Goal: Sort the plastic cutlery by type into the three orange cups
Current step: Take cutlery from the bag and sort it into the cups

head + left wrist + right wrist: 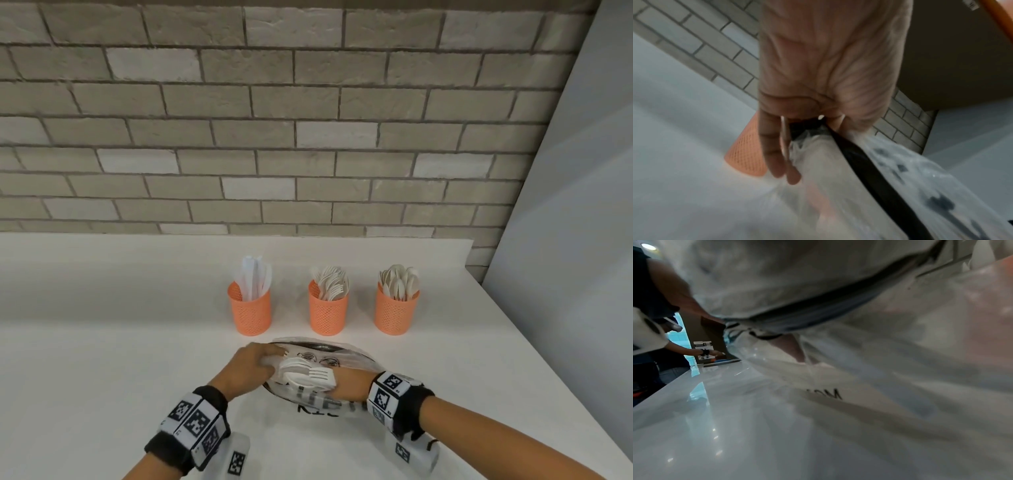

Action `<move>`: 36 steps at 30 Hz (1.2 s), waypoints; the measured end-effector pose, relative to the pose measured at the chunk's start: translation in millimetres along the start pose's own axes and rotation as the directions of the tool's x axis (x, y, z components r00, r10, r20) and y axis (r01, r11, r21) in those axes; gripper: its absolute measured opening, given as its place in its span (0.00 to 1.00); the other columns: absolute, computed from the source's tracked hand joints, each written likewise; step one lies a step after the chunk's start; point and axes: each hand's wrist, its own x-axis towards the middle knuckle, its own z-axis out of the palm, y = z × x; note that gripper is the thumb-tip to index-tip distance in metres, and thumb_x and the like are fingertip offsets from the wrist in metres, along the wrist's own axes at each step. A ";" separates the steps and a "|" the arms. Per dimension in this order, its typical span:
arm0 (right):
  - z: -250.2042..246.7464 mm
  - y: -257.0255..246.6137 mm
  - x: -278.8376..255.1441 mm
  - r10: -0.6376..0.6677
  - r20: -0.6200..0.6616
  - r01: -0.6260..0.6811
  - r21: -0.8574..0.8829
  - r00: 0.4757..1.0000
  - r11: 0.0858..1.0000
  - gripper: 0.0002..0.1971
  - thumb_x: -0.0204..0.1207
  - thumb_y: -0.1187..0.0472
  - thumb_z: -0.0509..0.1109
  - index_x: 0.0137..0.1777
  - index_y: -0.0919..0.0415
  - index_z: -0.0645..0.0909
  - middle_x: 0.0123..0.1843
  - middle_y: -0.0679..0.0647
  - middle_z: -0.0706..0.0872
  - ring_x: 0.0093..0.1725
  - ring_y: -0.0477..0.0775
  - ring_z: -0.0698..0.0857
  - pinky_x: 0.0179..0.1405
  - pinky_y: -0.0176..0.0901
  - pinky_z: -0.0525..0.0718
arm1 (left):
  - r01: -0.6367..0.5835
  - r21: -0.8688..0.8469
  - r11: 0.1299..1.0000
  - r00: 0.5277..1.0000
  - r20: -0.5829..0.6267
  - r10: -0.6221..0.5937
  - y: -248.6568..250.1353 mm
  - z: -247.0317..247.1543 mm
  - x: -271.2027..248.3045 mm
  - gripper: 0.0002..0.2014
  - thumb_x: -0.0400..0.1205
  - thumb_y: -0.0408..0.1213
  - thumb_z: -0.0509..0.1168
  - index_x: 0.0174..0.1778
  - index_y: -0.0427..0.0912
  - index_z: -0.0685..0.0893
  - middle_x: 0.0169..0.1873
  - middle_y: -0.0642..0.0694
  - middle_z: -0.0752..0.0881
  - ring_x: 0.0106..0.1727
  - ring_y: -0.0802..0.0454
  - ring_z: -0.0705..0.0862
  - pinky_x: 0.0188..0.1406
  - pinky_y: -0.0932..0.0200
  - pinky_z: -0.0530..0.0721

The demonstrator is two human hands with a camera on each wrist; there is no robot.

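Orange mesh cups, 3 in a row on a glossy white counter (102, 325) under a grey brick wall (239, 120): left cup (250, 312) bristling with flat white knives, middle cup (328, 312) with forks, right cup (396, 312) with rounded spoons. Just in front, a crinkly clear plastic bag (356, 359) with black print and a dark rim, mouth pinched by the left hand (248, 368), fingers (769, 146) curled on the film. Right hand (352, 385) reaching inside beside a bunch of white cutlery (308, 375), grip hidden, impossible to tell.

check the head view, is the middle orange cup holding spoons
No, the middle orange cup holds forks; the spoons stand in the right cup.
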 end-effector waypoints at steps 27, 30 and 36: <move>-26.7 -16.0 -18.2 -0.368 -0.434 0.479 0.179 0.822 0.860 0.18 0.69 0.73 0.71 0.60 0.64 0.79 0.51 0.54 0.84 0.47 0.41 0.80 0.48 0.24 0.77 | -0.086 -0.004 0.996 0.803 -0.592 0.067 -7.7 36.4 15.4 0.22 0.77 0.24 0.55 0.66 0.46 0.69 0.47 0.43 0.81 0.47 0.43 0.80 0.35 0.55 0.74; -42.1 -21.3 -24.6 -0.263 -0.511 0.482 0.362 0.818 0.798 0.15 0.73 0.72 0.69 0.56 0.56 0.75 0.44 0.48 0.83 0.40 0.41 0.84 0.44 0.33 0.86 | -0.077 0.088 0.993 0.827 -0.551 0.113 2.1 41.3 14.8 0.27 0.78 0.23 0.53 0.72 0.48 0.70 0.50 0.44 0.75 0.54 0.45 0.75 0.39 0.55 0.74; -83.9 -15.5 -47.0 -0.036 -0.624 0.542 0.648 0.781 0.535 0.06 0.72 0.70 0.69 0.38 0.59 0.80 0.32 0.55 0.84 0.32 0.52 0.84 0.39 0.43 0.86 | -0.102 0.268 0.958 0.907 -0.371 0.200 -10.3 51.3 8.9 0.29 0.80 0.27 0.53 0.79 0.52 0.64 0.49 0.48 0.64 0.50 0.50 0.69 0.36 0.63 0.72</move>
